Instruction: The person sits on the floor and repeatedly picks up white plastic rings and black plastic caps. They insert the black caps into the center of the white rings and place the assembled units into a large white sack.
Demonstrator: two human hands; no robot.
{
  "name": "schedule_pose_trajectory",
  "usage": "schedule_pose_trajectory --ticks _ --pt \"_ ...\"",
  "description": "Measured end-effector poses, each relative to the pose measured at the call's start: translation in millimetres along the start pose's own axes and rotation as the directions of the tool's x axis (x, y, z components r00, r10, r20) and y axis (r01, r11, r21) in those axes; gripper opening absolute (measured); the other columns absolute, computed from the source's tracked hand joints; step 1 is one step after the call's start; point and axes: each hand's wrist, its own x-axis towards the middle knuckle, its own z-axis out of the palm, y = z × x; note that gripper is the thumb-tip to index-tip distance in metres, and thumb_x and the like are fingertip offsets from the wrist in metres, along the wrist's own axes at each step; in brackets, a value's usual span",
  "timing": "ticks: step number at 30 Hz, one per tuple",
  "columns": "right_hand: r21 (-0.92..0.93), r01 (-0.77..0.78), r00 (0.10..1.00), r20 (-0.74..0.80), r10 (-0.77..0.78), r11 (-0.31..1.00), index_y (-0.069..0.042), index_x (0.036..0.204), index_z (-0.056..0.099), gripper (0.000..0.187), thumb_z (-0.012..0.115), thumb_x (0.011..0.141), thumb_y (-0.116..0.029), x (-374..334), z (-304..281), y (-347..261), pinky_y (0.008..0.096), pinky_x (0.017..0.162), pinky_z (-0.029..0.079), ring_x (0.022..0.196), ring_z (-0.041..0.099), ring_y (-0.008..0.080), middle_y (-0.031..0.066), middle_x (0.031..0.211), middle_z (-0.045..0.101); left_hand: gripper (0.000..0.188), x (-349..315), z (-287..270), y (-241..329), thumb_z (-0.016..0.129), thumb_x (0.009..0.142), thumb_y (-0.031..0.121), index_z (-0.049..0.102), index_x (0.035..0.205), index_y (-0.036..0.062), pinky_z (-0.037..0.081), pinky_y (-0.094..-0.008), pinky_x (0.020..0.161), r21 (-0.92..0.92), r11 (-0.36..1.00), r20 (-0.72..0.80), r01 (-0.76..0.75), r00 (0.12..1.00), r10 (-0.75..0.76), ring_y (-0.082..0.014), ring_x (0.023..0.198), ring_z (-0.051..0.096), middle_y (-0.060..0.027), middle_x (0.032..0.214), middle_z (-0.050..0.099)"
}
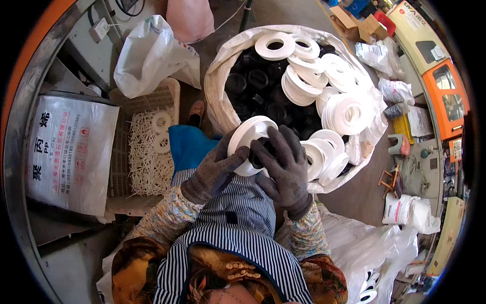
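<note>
Both my hands wear dark grey gloves and meet in front of my striped apron. My left hand [215, 166] is closed on the edge of a white plastic flanged ring [246, 133], thumb across its front. My right hand [285, 169] has its fingers bent around a black plastic ring [257, 156], which sits against the middle of the white one. Its fingers partly hide where the two pieces meet. Just beyond my hands, a big white woven sack [215, 96] stands open. Black round parts [258, 78] fill it, with white flanged rings [349, 112] heaped on top.
To the left, a plastic crate [174, 96] holds thin white sprue sticks [147, 152] and a couple of white rings. A translucent bag [144, 63] hangs over its far end. Beside it lies a printed white sack [71, 152]. Clear plastic sheeting [354, 243] lies at my right.
</note>
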Motion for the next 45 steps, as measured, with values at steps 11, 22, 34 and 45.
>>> schedule_pose_trajectory --ticks 11,22,34,45 --pt "0.237 -0.279 0.959 0.029 0.28 0.931 -0.015 0.147 0.049 0.082 0.083 0.073 -0.026 -29 26 0 0.0525 0.104 0.046 0.126 0.052 0.0464 0.0256 0.14 0.05 0.069 4 23 9 0.062 0.1 0.034 0.032 0.153 0.003 0.049 -0.0387 0.107 0.021 0.992 -0.031 0.122 0.992 -0.121 -0.0273 0.128 0.054 -0.0213 0.141 0.05" --pt "0.281 -0.768 0.631 0.181 0.754 0.575 0.005 0.138 0.051 0.071 0.076 0.087 -0.038 -85 12 0 0.0413 0.079 0.059 0.094 0.071 0.0365 0.0253 0.111 0.067 0.067 -1 58 -11 0.055 0.104 0.04 0.028 0.156 0.0063 0.046 -0.044 0.109 0.298 0.951 0.068 0.083 0.992 -0.108 -0.0357 0.132 0.051 -0.0274 0.148 0.041" --pt "0.85 0.066 0.579 0.394 0.713 -0.523 -0.004 0.147 0.041 0.053 0.057 0.102 -0.027 -156 64 23 0.0412 0.108 0.046 0.126 0.055 0.0278 0.0149 0.139 0.054 0.068 -7 99 -33 0.072 0.089 0.017 0.043 0.15 0.0097 0.03 -0.0528 0.119 0.544 0.688 0.438 -0.48 0.862 0.256 -0.0427 0.145 0.034 -0.0109 0.155 0.044" --pt "0.994 -0.028 0.605 0.101 0.79 -0.106 -0.006 0.141 0.052 0.043 0.055 0.1 -0.019 -129 -25 56 0.0367 0.067 0.057 0.077 0.066 0.023 0.0119 0.109 0.067 0.073 91 107 -95 0.076 0.085 0.034 0.046 0.143 0.001 0.048 -0.0486 0.1 0.81 0.584 0.066 -0.061 0.998 0.013 -0.0421 0.114 0.06 -0.0253 0.128 0.059"
